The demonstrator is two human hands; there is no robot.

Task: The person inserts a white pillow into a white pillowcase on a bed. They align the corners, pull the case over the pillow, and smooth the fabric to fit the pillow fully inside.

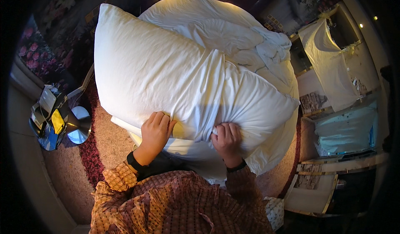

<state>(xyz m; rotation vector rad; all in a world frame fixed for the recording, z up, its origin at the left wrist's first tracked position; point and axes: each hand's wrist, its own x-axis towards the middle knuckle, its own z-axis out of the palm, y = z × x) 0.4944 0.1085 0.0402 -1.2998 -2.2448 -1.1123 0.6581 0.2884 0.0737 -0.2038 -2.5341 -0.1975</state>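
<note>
A large white pillow (137, 62) lies slantwise before me, with white fabric, apparently a pillowcase (204, 87), bunched in folds around its middle. To the right of the folds, a narrower end (262, 99) tapers to a corner. My left hand (155, 128) pinches the near edge of the white cloth, thumb towards the folds. Close to the near end of the gathered band, my right hand (229, 137) is closed on the fabric. Beneath and beyond the pillow spreads rumpled white bedding (218, 30). What the fingertips hold underneath is hidden.
Left, a container of mixed items (48, 118) stands by a shiny round object (78, 124) on the floor. The tan carpet (109, 134) has a dark red band (90, 159). Shelving on the right carries a draped pale cloth (331, 65); below is a bluish sheet (347, 129).
</note>
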